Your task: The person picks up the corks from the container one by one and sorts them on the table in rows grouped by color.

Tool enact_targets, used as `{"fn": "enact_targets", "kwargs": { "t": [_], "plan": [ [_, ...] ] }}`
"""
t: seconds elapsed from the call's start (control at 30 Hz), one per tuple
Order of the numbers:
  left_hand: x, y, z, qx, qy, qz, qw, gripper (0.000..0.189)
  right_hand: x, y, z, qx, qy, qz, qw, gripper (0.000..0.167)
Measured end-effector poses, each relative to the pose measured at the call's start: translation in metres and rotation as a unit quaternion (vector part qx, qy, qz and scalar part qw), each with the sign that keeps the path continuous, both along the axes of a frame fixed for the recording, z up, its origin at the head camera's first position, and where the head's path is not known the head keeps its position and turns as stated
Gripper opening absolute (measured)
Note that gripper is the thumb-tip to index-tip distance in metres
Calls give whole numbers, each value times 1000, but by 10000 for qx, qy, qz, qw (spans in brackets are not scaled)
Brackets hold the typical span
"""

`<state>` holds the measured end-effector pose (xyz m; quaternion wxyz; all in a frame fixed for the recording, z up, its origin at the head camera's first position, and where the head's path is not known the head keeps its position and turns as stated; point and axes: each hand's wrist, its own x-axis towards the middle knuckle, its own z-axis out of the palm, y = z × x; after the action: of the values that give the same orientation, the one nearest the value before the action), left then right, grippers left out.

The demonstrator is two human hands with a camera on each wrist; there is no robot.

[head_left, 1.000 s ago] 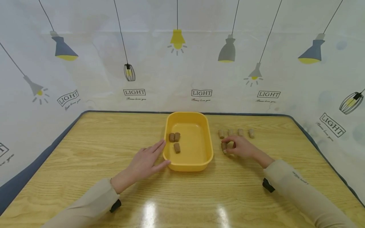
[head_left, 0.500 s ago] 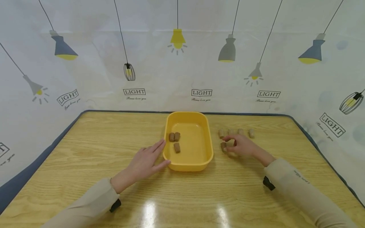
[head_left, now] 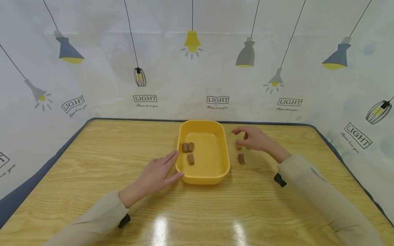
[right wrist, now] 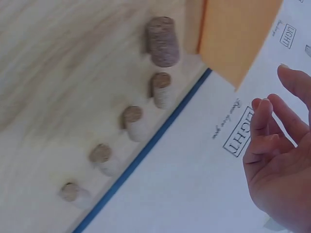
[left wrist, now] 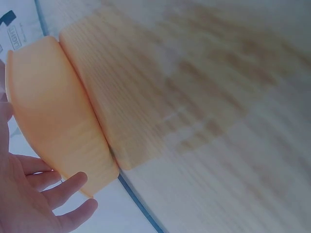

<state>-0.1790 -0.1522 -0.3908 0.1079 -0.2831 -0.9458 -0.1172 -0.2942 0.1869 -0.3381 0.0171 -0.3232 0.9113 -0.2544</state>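
Observation:
A yellow rectangular tub (head_left: 210, 160) stands near the table's far edge. My left hand (head_left: 151, 178) touches its left rim with fingers extended. Three brown corks lie on the tub's left side, the nearest cork (head_left: 191, 159) apart from the other two. Right of the tub, a darker cork (head_left: 241, 159) lies on the table. Above and beyond it is my right hand (head_left: 258, 138), thumb and index finger apart with nothing between them. It hides most of a row of lighter corks. In the right wrist view, the darker cork (right wrist: 163, 42) and several lighter corks (right wrist: 132, 121) show.
The wooden table (head_left: 123, 143) backs onto a white wall covering (head_left: 169, 68) printed with lamps and lettering. A dark blue strip (head_left: 138, 119) runs along the table's far edge. Dark straps (head_left: 124, 221) sit beneath the beige sleeves.
My right hand has released the darker cork on the table beside the tub. It has risen away from it, toward the row of lighter corks. My left hand stays put.

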Motion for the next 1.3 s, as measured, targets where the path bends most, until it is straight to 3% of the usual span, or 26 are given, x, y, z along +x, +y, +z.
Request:
{"fn": "enact_targets", "kwargs": {
  "t": [0.37,0.77,1.0,1.3],
  "plan": [
    [0,-1,0,52,-54,-9,10000,70,-17,-50,28,451,318,321,9980,39],
    [-2,-1,3,-22,-299,42,9995,72,-16,-107,48,350,368,585,9970,40],
    [-2,-1,3,-56,-317,68,9995,72,-16,-136,47,476,116,642,9967,39],
    [-2,-1,1,-50,-203,36,9998,70,-27,-153,32,733,-230,354,9964,39]
  ]
}}
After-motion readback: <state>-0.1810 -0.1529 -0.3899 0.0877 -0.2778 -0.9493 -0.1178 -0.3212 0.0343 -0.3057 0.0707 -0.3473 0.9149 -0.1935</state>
